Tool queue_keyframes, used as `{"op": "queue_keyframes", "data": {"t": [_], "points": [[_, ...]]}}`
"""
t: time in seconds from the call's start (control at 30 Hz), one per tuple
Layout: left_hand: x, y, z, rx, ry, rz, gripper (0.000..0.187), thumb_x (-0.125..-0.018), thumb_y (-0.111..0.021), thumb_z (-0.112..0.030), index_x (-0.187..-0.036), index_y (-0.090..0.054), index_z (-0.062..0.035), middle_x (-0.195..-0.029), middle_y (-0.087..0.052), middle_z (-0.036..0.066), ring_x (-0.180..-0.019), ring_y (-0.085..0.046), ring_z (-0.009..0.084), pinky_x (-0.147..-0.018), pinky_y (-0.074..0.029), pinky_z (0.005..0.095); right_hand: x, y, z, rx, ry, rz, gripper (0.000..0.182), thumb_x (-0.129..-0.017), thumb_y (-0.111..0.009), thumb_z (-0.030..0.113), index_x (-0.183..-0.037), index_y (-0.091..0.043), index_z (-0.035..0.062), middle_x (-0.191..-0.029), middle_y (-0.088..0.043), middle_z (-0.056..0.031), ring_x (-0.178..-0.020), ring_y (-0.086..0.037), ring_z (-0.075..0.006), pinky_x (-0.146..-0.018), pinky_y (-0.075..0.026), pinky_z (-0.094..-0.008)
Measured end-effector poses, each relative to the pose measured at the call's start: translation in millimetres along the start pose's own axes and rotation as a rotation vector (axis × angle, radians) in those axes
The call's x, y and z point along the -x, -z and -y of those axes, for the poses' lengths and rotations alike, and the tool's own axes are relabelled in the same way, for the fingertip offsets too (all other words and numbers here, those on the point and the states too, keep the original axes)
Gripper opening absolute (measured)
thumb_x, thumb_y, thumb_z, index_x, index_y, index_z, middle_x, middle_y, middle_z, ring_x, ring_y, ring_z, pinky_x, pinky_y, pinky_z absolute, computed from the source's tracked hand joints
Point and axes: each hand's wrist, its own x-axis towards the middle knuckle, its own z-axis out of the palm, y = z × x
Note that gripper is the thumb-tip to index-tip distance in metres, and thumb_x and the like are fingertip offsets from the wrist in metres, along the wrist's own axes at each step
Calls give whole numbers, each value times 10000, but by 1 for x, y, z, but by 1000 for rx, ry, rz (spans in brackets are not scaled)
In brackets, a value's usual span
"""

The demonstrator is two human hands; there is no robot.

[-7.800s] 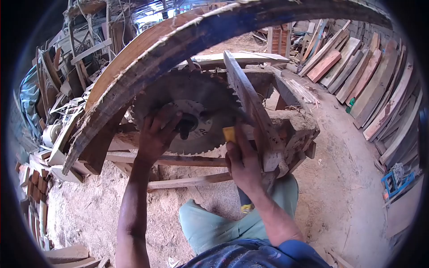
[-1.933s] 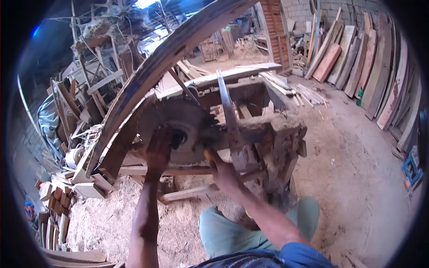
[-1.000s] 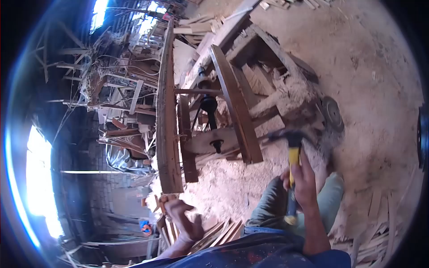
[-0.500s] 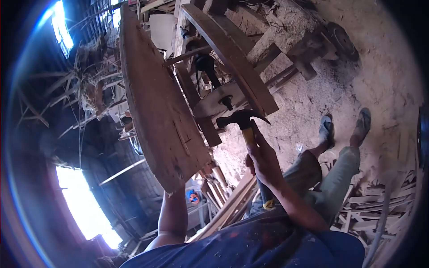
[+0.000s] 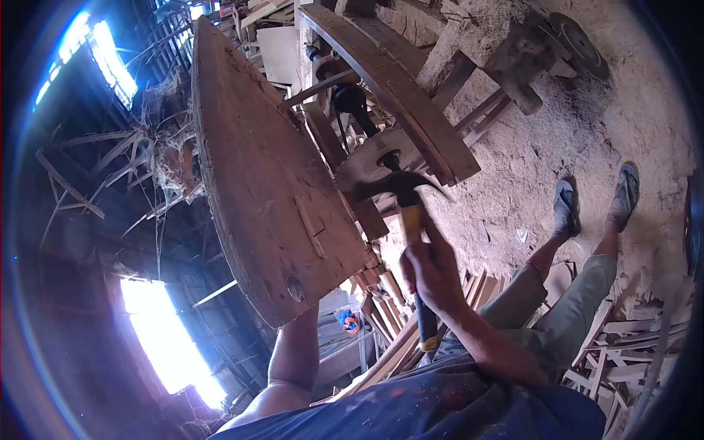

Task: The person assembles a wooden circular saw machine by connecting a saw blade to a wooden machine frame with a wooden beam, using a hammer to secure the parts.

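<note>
My right hand (image 5: 433, 271) is wrapped round the handle of a claw hammer (image 5: 402, 189) with a black and yellow grip. The hammer's dark head is slightly blurred, in front of the lower end of a narrow curved board (image 5: 418, 110). A broad wooden panel (image 5: 271, 176) with a curved outer edge fills the left-centre; a small wooden strip and a round dark mark show on its face. Crosspieces such as a thin slat (image 5: 319, 88) run between panel and board. My left forearm (image 5: 293, 356) reaches up behind the panel's lower end, which hides my left hand.
A dark machine part with a shaft (image 5: 356, 106) shows between the boards. Scrap wood (image 5: 623, 345) lies in heaps at the lower right. Sawdust covers the floor (image 5: 499, 176). A wheel (image 5: 579, 44) stands at upper right, and a bright window opening (image 5: 165, 337) at lower left.
The view has shifted, so the wooden pieces and my legs appear further right. The panel's lower face shows more fully. The hammer stays in my right hand, its head now blurred.
</note>
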Motion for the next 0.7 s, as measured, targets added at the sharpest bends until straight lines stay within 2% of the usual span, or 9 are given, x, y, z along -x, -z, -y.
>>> {"op": "queue_keyframes", "data": {"t": [0.1, 0.13, 0.23, 0.27, 0.37, 0.47, 0.53, 0.57, 0.7], "points": [[0, 1, 3, -4, -3, -3, 496, -1168, -402, -414, -1334, -633, -7, -1325, -638, 140, -1241, -583, 266, -1093, -438, 428, 1, -1, -1, 30, -35, -105, 644, -1191, -524, 232, -1764, -246, 142, -657, -530, 13, -489, -487, -51, -451, -434, -241], [0, 1, 4, -2, -3, -5, 497, -1166, -405, -414, -1336, -633, -6, -1329, -638, 141, -1245, -582, 267, -1096, -437, 428, -2, -4, -16, 209, 98, 33, 630, -1193, -520, 241, -1759, -264, 140, -656, -528, 15, -490, -489, -49, -452, -433, -242], [-2, 2, 6, 1, -1, 1, 499, -1162, -413, -413, -1343, -634, -3, -1338, -638, 146, -1257, -580, 271, -1105, -431, 430, -6, -11, -21, 311, 101, 118, 654, -1186, -498, 188, -1784, -233, 179, -626, -513, 38, -497, -485, -28, -442, -416, -228], [-4, 1, 8, 2, -3, 4, 500, -1161, -416, -412, -1345, -635, -2, -1342, -639, 148, -1261, -579, 273, -1108, -430, 430, -6, -3, -11, 211, 16, 76, 654, -1187, -498, 190, -1784, -230, 177, -625, -510, 38, -501, -484, -27, -444, -418, -227], [-7, 4, 8, 7, -5, 9, 503, -1157, -424, -412, -1351, -636, 1, -1351, -639, 152, -1272, -576, 277, -1116, -424, 432, -4, 6, -3, -21, 124, -86, 672, -1189, -505, 213, -1785, -197, 168, -654, -513, 44, -517, -488, -27, -440, -419, -226], [-7, 6, 12, 14, -6, 3, 506, -1153, -432, -411, -1358, -637, 4, -1361, -639, 157, -1284, -574, 281, -1125, -419, 433, -2, -1, -14, 273, -25, 185, 679, -1184, -513, 207, -1791, -208, 191, -688, -535, 39, -559, -498, -41, -496, -451, -239], [-7, 8, 13, 20, -6, 6, 508, -1150, -437, -410, -1362, -638, 5, -1368, -639, 160, -1292, -572, 284, -1131, -416, 434, -3, -7, -5, 336, -1, 205, 676, -1181, -516, 183, -1790, -222, 191, -712, -554, 40, -608, -506, -35, -543, -466, -237], [-8, 7, 15, 23, -8, 6, 509, -1149, -440, -410, -1364, -638, 6, -1371, -639, 162, -1296, -572, 285, -1134, -414, 435, -3, -6, 6, 307, -77, 185, 667, -1182, -512, 182, -1788, -232, 185, -707, -557, 38, -604, -502, -33, -538, -461, -237], [-13, 7, 19, 46, -12, 9, 514, -1143, -450, -409, -1373, -640, 10, -1384, -639, 168, -1311, -568, 290, -1146, -407, 437, 0, -8, -14, -18, 41, -55, 642, -1188, -524, 216, -1773, -263, 173, -645, -516, 49, -500, -493, -34, -449, -441, -251]]}}
